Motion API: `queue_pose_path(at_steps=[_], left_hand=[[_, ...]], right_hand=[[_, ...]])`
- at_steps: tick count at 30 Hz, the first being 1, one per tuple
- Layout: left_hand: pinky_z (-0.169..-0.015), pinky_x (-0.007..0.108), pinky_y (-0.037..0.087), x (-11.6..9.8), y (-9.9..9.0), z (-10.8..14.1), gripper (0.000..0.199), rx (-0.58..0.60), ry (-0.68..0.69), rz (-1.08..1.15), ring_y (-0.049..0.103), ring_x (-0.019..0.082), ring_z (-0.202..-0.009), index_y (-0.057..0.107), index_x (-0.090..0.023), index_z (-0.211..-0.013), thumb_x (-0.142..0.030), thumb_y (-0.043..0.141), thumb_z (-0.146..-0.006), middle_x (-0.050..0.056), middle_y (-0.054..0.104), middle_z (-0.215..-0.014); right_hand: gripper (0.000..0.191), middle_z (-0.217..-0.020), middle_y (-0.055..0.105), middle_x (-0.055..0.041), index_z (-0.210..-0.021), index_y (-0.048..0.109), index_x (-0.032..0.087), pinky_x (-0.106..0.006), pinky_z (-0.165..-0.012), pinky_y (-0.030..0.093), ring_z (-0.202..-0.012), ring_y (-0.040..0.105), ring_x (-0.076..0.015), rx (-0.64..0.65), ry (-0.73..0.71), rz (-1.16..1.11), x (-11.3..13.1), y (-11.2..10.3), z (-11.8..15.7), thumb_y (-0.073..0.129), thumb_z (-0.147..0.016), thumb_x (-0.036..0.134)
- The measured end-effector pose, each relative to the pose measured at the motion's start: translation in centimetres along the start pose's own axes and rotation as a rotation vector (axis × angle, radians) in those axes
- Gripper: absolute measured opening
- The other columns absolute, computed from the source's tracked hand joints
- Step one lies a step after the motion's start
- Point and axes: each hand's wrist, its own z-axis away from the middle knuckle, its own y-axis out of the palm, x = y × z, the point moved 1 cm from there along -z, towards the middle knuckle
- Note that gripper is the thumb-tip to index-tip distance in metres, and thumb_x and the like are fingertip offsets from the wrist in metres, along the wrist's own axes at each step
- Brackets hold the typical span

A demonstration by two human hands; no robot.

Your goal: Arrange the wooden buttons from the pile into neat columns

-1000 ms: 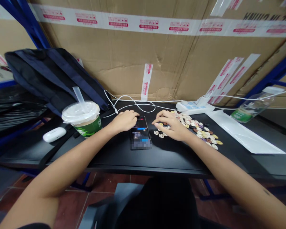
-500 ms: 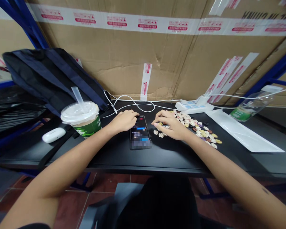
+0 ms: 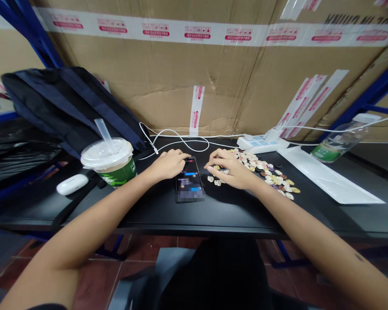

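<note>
A phone (image 3: 190, 181) with a lit screen lies on the black table (image 3: 181, 217). My left hand (image 3: 170, 164) rests at the phone's upper left edge, its index finger stretched over the top of it; it grips nothing. Right of the phone, my right hand (image 3: 226, 168) hovers low over small, pale and coloured face-shaped pieces (image 3: 271, 175), with its fingers curved and apart and nothing seen between them. A few pieces (image 3: 217, 182) lie beneath and beside its fingers; others are hidden by the hand.
On the left are a lidded drink cup (image 3: 108, 161) with a straw, a white case (image 3: 72, 184) and a dark backpack (image 3: 74, 103). Behind the pieces sits a power strip (image 3: 260, 144) with white cables. A white packet (image 3: 330, 174) and a plastic bottle (image 3: 341, 138) lie at right.
My left index finger has stretched slightly further right over the top of the phone. My right hand holds nearly the same pose; the whole view has shifted a little.
</note>
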Motion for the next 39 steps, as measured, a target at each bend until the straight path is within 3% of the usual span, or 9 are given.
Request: queue_pose_path(at_steps=[16,23,31,39], left_hand=[[-0.103,0.047,0.040,-0.3,-0.2,0.1,0.050,0.015,-0.005,0.007,0.052,0.028,-0.122,0.056,-0.027,-0.139,-0.027,0.027,-0.097,0.008,0.058,-0.134],[-0.105,0.044,0.041,0.1,-0.3,-0.1,0.048,-0.024,-0.031,0.014,0.052,0.027,-0.125,0.057,-0.021,-0.136,-0.025,0.028,-0.097,0.010,0.059,-0.135],[-0.104,0.034,0.045,1.6,-0.1,-0.7,0.043,-0.085,-0.081,0.022,0.061,0.022,-0.118,0.066,-0.015,-0.121,-0.013,0.036,-0.089,0.010,0.067,-0.125],[-0.100,0.036,0.048,1.6,-0.2,-0.5,0.042,-0.089,-0.102,0.025,0.064,0.023,-0.112,0.070,-0.015,-0.113,-0.009,0.038,-0.086,0.010,0.070,-0.118]], right_hand=[[0.021,-0.104,0.060,-0.0075,-0.099,0.071,0.024,-0.043,-0.090,0.044,-0.096,0.056,-0.0242,0.013,0.002,0.006,0.1,-0.1,0.0,0.052,-0.098,0.033],[0.021,-0.104,0.060,-0.0075,-0.100,0.071,0.023,-0.042,-0.089,0.044,-0.096,0.056,-0.0237,0.012,-0.006,0.015,0.0,0.0,0.0,0.052,-0.098,0.032],[0.020,-0.103,0.060,-0.0075,-0.098,0.071,0.022,-0.041,-0.089,0.044,-0.095,0.056,-0.0231,0.006,-0.004,0.006,0.1,-0.1,0.0,0.053,-0.098,0.031],[0.020,-0.104,0.061,-0.0074,-0.100,0.072,0.023,-0.042,-0.088,0.044,-0.096,0.056,-0.0237,0.013,-0.003,0.009,0.0,-0.1,0.0,0.053,-0.098,0.031]])
